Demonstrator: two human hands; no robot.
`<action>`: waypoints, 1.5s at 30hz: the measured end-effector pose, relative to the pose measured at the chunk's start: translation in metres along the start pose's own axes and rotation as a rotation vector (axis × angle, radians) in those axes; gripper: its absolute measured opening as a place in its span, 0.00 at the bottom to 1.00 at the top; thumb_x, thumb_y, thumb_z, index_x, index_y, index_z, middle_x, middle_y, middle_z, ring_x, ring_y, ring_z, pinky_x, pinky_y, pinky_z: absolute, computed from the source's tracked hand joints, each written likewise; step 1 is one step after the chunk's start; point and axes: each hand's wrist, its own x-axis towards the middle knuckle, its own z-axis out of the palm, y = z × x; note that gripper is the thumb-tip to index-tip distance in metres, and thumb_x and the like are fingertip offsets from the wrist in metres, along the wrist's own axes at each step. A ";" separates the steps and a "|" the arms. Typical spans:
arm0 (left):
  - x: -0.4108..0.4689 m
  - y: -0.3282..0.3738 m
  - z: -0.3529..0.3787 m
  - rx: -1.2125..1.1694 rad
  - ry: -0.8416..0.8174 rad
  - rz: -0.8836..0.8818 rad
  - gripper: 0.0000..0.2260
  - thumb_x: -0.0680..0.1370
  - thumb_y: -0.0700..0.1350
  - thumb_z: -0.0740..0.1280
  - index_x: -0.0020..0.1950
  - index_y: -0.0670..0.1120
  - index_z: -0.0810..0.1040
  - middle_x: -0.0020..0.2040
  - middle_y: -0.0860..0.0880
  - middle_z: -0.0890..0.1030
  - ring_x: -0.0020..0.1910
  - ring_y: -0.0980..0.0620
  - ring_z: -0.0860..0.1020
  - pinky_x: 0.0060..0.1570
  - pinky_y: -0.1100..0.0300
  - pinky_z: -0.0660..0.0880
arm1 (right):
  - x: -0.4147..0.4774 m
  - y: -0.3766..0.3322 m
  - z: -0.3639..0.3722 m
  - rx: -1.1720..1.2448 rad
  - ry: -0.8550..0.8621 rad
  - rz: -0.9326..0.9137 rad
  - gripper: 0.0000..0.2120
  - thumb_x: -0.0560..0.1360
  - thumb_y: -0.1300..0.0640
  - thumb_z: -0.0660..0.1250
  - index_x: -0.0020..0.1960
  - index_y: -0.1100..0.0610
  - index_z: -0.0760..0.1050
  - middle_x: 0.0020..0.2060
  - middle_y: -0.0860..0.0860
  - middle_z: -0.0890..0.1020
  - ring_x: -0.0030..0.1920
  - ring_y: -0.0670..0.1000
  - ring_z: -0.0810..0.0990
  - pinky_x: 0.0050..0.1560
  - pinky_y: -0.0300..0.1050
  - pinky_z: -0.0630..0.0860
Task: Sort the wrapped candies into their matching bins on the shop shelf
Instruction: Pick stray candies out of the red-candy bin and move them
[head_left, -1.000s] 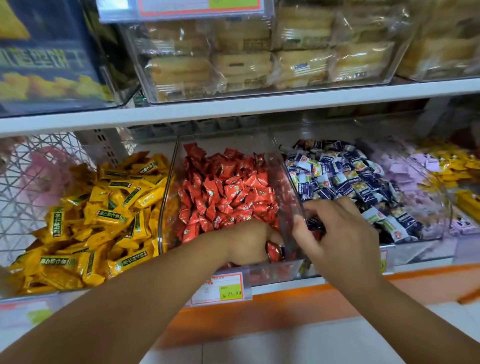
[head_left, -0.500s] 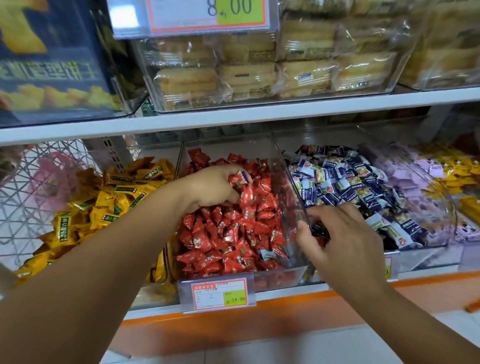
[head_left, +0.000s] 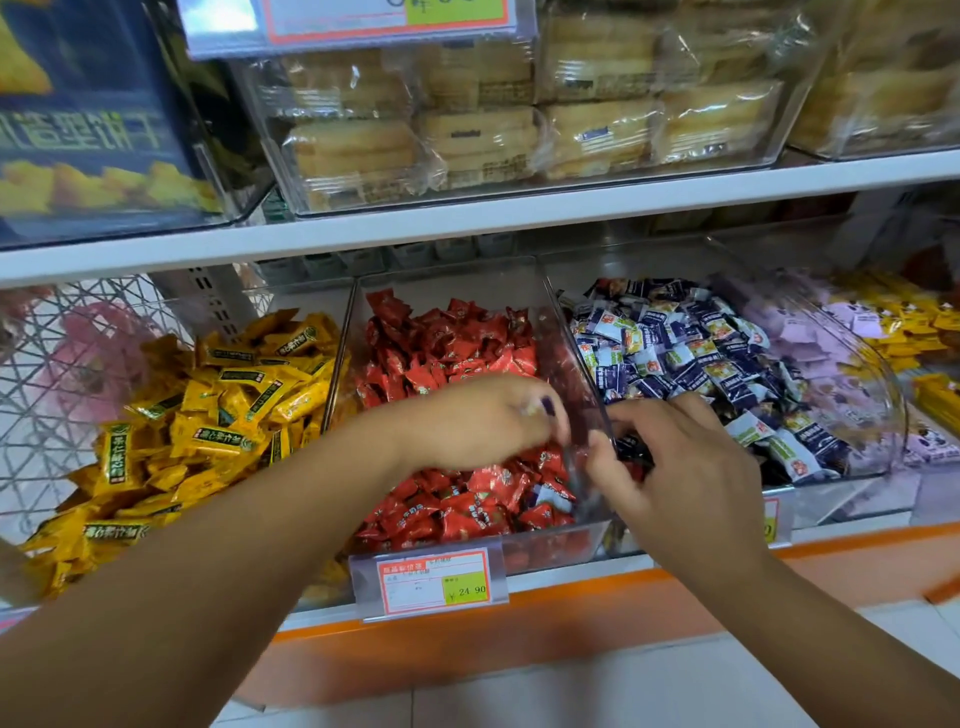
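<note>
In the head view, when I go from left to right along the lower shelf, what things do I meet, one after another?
Wire basket → yellow candies → red candies → blue-and-white candies → pale purple candies → yellow packets at the far right.

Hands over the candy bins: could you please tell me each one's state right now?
Left hand: grips a dark-blue candy, blurred.
Right hand: curled; whether it holds anything cannot be told.

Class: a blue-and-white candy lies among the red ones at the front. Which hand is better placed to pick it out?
Probably the right hand: it hovers just beside the stray candy, while the left hand seems to pinch something.
</note>
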 end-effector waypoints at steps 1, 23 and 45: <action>0.004 0.002 0.011 0.090 -0.074 0.005 0.08 0.81 0.45 0.62 0.43 0.53 0.76 0.30 0.56 0.74 0.25 0.58 0.67 0.27 0.65 0.65 | 0.000 0.000 0.000 0.000 -0.002 0.003 0.14 0.73 0.48 0.62 0.43 0.57 0.81 0.33 0.47 0.80 0.38 0.52 0.77 0.32 0.36 0.61; 0.029 -0.031 0.039 0.589 -0.205 -0.022 0.24 0.73 0.53 0.72 0.68 0.60 0.71 0.60 0.52 0.76 0.57 0.49 0.74 0.47 0.60 0.68 | -0.001 0.001 0.000 0.040 -0.033 0.024 0.14 0.74 0.47 0.62 0.44 0.56 0.81 0.34 0.46 0.80 0.39 0.51 0.77 0.30 0.37 0.62; 0.024 -0.032 0.050 0.473 -0.058 -0.033 0.18 0.73 0.55 0.71 0.63 0.58 0.78 0.59 0.58 0.80 0.57 0.54 0.76 0.51 0.62 0.66 | -0.001 0.000 -0.001 0.025 -0.056 0.031 0.15 0.74 0.47 0.61 0.45 0.56 0.81 0.34 0.45 0.80 0.40 0.50 0.77 0.32 0.35 0.57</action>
